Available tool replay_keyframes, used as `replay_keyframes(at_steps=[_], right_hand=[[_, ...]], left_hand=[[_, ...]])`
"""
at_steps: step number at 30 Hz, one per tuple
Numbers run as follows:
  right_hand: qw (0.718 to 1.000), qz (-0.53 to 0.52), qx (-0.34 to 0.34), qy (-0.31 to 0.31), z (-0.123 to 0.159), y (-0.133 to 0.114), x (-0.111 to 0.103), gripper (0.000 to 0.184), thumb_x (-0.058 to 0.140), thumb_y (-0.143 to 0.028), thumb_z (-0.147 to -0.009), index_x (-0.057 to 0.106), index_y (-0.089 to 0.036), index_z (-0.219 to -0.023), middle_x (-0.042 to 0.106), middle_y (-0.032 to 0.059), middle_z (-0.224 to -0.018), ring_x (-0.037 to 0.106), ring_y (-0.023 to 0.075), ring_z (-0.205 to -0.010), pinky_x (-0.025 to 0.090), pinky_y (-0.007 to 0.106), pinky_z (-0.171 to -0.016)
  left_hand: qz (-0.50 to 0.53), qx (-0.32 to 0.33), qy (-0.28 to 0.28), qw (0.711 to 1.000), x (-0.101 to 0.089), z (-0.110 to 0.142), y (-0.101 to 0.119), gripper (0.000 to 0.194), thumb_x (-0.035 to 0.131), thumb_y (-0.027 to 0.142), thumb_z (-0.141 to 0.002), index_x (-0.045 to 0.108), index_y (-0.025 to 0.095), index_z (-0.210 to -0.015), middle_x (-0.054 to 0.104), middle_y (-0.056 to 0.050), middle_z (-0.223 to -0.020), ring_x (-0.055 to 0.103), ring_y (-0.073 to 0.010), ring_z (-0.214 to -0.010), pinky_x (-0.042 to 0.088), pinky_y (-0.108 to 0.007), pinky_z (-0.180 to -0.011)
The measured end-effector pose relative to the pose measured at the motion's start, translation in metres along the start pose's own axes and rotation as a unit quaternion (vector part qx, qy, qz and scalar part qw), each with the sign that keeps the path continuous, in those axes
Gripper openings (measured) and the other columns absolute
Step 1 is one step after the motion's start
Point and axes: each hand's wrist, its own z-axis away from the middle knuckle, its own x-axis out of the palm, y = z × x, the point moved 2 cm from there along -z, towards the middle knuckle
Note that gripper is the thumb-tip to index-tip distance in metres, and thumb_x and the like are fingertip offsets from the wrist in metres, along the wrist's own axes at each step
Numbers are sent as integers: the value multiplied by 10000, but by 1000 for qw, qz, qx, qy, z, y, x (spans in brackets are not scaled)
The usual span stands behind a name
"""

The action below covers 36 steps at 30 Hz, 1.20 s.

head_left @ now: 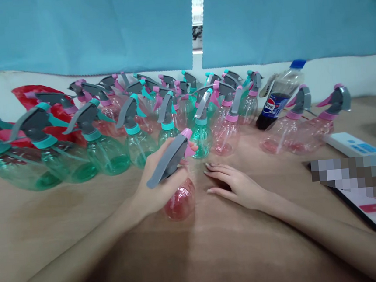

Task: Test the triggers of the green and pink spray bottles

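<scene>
My left hand (157, 185) is wrapped round a pink spray bottle (180, 201) with a grey trigger head and pink nozzle, which stands on the brown table (83, 220) near the middle. My right hand (236, 183) lies flat on the table just right of that bottle, fingers stretched out and holding nothing. Behind both hands stand several green spray bottles (105, 148) and several pink spray bottles (228, 131), all with grey triggers.
A dark cola bottle (278, 98) leans among the pink bottles at the back right. A phone (374, 208) and a white device (351, 144) lie at the right edge. A red bag (31, 95) sits back left, under a blue curtain (82, 31).
</scene>
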Motion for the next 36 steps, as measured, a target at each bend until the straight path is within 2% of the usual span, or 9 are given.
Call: replay_keyframes(at_steps=[6,8,12,18,25,29,33,36], right_hand=[[1000,9,2,-8,0,0,0,479,530,-470,-913,582,-167,-1281,571,154,-1346,486,275,-1293,398,507,-1073],[1000,8,2,-9,0,0,0,481,531,-471,-912,581,-167,-1282,574,154,-1342,487,275,-1291,402,505,-1070],[1000,3,-2,-1,0,0,0,451,536,-454,-913,586,-196,-1279,574,140,-1347,496,277,-1284,409,514,-1063],[1000,2,0,-3,0,0,0,444,523,-454,-920,577,-207,-1286,570,133,-1352,492,279,-1288,405,532,-1060],[1000,3,1,-13,0,1,0,465,509,-463,-927,573,-171,-1283,552,146,-1369,481,270,-1297,398,512,-1072],[1000,7,2,-14,1,1,0,451,500,-461,-932,570,-189,-1285,548,132,-1376,478,261,-1301,393,509,-1079],[1000,8,3,-13,1,0,0,443,500,-449,-936,578,-176,-1276,556,138,-1366,480,258,-1299,393,498,-1082],[1000,6,3,-11,1,0,0,446,511,-440,-931,584,-161,-1272,557,149,-1363,487,263,-1293,399,486,-1080]], left_hand=[[-11,33,5,999,0,-1,3,281,496,155,-728,572,270,-973,563,27,-740,526,-164,-639,436,-303,-616],[-19,47,2,999,0,-1,5,258,484,147,-743,571,253,-962,565,29,-760,510,-149,-629,417,-294,-607],[-34,58,13,998,-2,-2,8,133,487,149,-729,539,224,-827,482,49,-652,434,-125,-557,360,-281,-548],[-22,69,9,997,-2,-2,12,54,493,153,-736,477,204,-727,441,46,-639,386,-117,-557,315,-289,-527],[-4,91,-8,996,-2,-2,6,106,476,115,-748,516,206,-786,500,35,-747,439,-115,-624,367,-271,-573],[-16,60,4,998,-2,-2,1,81,496,148,-751,492,220,-790,467,38,-691,432,-125,-600,355,-273,-543],[-6,35,2,999,0,0,0,204,498,145,-764,547,231,-943,489,38,-713,436,-121,-592,357,-264,-545],[-10,41,25,999,1,2,0,156,499,135,-774,548,227,-890,496,40,-723,434,-112,-592,351,-256,-552]])
